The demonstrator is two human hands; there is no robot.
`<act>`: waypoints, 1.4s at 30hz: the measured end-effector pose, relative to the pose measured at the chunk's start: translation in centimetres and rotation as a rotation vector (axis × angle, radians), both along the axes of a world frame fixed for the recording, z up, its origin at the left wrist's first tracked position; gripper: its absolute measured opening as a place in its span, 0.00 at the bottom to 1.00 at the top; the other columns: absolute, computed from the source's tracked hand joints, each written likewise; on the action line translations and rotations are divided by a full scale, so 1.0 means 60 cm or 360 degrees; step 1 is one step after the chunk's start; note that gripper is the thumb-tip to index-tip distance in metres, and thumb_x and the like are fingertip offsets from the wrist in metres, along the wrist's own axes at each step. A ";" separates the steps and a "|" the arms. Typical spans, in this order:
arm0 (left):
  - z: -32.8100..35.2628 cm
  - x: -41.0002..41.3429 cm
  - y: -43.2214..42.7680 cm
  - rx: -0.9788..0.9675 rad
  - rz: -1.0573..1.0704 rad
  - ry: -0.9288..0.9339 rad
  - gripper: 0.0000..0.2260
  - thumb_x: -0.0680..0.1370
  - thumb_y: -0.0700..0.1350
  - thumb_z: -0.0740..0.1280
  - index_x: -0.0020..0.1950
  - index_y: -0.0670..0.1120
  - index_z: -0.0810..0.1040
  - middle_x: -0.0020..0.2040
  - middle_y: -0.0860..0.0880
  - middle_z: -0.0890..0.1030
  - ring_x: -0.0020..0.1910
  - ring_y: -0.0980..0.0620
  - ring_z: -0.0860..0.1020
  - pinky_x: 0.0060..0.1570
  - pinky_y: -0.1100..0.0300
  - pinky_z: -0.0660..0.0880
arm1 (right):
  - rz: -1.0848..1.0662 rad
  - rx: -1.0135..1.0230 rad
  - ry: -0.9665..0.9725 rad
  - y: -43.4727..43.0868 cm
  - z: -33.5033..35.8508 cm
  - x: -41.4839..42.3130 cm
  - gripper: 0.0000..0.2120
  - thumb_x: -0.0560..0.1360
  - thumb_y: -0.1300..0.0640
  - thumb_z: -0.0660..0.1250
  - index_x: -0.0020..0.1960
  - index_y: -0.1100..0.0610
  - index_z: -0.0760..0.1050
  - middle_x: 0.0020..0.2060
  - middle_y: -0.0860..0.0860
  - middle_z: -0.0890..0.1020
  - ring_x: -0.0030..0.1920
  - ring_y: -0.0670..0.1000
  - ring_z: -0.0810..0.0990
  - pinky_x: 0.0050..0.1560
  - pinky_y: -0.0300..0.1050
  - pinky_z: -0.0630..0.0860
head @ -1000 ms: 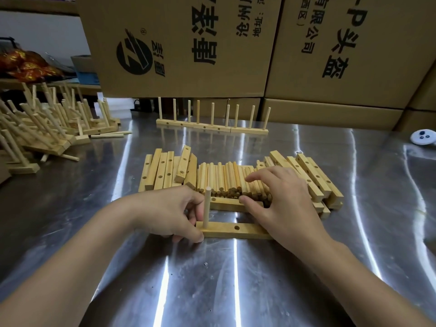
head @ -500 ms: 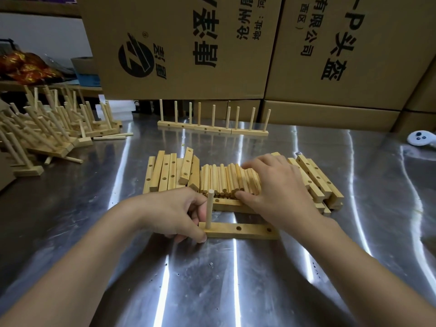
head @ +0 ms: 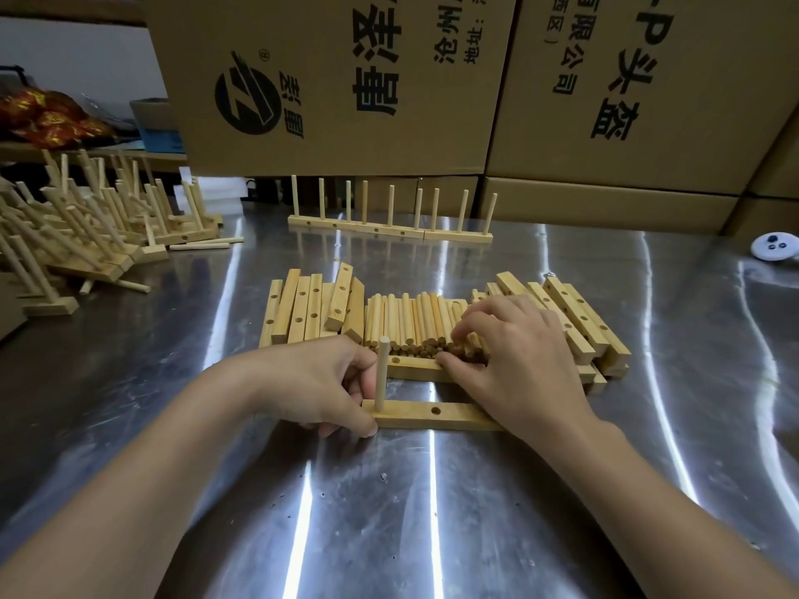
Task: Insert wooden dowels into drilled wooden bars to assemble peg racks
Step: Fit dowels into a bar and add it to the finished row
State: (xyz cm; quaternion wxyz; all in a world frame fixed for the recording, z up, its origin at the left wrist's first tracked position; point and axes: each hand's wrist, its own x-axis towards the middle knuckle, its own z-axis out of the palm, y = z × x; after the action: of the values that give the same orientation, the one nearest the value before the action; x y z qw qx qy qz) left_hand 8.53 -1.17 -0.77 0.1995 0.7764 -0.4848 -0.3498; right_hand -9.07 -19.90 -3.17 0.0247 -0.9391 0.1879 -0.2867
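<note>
1. The left hand [head: 320, 382] pinches the bar [head: 449, 416] at its left end on the table [head: 432, 533], one dowel [head: 381, 373] standing upright in it.
2. The right hand [head: 514, 356] curls its fingers round the dowel pile [head: 410, 322], just behind.
3. Dowels look light, stiff and likely to roll; pinch one mid-length.

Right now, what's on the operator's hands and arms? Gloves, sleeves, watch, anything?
Nothing worn that shows. The left hand and right hand are bare: no gloves, no tape, no rings on the visible fingers. Neither wrist has a watch or band. The left forearm and right forearm are bare out to the frame edge, so no sleeve is in view.
</note>
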 end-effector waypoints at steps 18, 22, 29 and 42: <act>0.045 -0.029 0.002 -0.1195 0.0364 0.0042 0.21 0.74 0.66 0.76 0.64 0.62 0.81 0.52 0.55 0.85 0.52 0.53 0.84 0.53 0.53 0.82 | 0.0316 0.1794 -0.1192 -0.007 0.041 -0.036 0.11 0.73 0.48 0.73 0.49 0.54 0.88 0.50 0.59 0.87 0.51 0.62 0.81 0.54 0.65 0.75; 0.045 -0.052 -0.007 -0.1493 0.0414 0.0093 0.17 0.73 0.54 0.78 0.61 0.54 0.85 0.51 0.54 0.87 0.54 0.53 0.85 0.55 0.60 0.82 | 0.0439 0.1814 -0.1119 0.006 0.037 -0.032 0.09 0.74 0.49 0.73 0.48 0.53 0.88 0.50 0.52 0.88 0.51 0.53 0.83 0.57 0.53 0.78; 0.044 -0.050 -0.006 -0.1608 0.0465 0.0057 0.12 0.73 0.49 0.79 0.55 0.49 0.88 0.48 0.52 0.88 0.52 0.50 0.85 0.53 0.58 0.83 | 0.0542 0.1714 -0.1128 0.008 0.035 -0.033 0.06 0.74 0.53 0.74 0.48 0.52 0.88 0.48 0.51 0.87 0.48 0.47 0.82 0.46 0.33 0.77; 0.035 -0.044 -0.007 -0.1570 0.0450 0.0073 0.11 0.74 0.45 0.79 0.56 0.50 0.87 0.49 0.51 0.87 0.53 0.48 0.85 0.50 0.42 0.85 | 0.0669 0.1840 -0.1112 0.008 0.038 -0.033 0.09 0.74 0.55 0.75 0.55 0.52 0.87 0.46 0.54 0.86 0.48 0.50 0.82 0.48 0.40 0.78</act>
State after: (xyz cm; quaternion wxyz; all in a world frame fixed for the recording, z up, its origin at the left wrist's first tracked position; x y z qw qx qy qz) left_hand 5.88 -1.60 1.34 0.5980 0.6401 -0.4779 -0.0659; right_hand -11.06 -19.42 -0.88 0.6331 -0.6449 0.1059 -0.4148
